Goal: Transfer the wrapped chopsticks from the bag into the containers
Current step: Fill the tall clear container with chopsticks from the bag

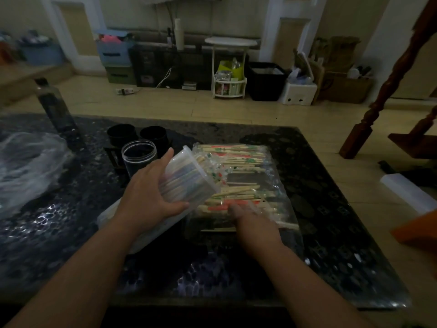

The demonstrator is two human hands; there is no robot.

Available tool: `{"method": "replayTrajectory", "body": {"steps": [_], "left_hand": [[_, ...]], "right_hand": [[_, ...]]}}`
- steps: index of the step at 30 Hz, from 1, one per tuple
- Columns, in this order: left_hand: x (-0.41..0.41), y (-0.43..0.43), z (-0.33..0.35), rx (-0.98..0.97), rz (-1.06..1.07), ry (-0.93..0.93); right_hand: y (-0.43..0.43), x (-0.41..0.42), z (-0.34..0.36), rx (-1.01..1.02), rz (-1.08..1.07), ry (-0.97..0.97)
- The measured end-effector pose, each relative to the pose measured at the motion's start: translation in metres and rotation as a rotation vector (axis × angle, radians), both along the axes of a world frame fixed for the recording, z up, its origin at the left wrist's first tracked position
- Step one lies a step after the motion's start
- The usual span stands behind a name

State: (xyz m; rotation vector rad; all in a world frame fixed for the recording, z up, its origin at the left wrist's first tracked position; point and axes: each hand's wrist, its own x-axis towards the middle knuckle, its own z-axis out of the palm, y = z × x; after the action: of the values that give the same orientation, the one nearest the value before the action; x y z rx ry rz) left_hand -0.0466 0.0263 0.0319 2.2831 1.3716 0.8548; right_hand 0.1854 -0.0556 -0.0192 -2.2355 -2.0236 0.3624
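My left hand [151,197] grips a clear plastic container [189,178], tilted with its mouth toward the right and wrapped chopsticks inside it. A clear plastic bag [272,185] lies flat on the dark table [331,245], holding several wrapped chopsticks [236,157] with red and green print. My right hand [253,218] reaches into the near part of the bag with its fingers down among the chopsticks; the fingertips are blurred. A second clear jar [139,157] stands upright to the left of the tilted one.
Two black cups [121,133] [155,136] stand behind the clear jar, and a dark bottle [54,105] rises at the far left. Crumpled clear plastic [26,166] lies on the table's left. A lid-like clear piece [111,214] sits under my left wrist. A wooden post [378,91] stands right.
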Motion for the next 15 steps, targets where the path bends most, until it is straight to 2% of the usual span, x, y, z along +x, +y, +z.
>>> {"method": "replayTrajectory", "body": {"steps": [9, 11, 13, 15], "left_hand": [[-0.007, 0.005, 0.004, -0.039, 0.007, -0.039], [-0.008, 0.005, 0.005, -0.049, 0.005, -0.063], [-0.008, 0.004, 0.006, -0.061, -0.011, -0.093], [-0.008, 0.003, 0.005, -0.083, -0.036, -0.114]], "right_hand": [[-0.019, -0.002, 0.076, 0.131, 0.13, -0.175], [-0.022, -0.003, 0.084, 0.276, 0.163, -0.182], [-0.02, 0.001, 0.079, 0.514, 0.196, -0.212], [-0.015, 0.005, 0.07, 0.799, 0.217, -0.13]]}}
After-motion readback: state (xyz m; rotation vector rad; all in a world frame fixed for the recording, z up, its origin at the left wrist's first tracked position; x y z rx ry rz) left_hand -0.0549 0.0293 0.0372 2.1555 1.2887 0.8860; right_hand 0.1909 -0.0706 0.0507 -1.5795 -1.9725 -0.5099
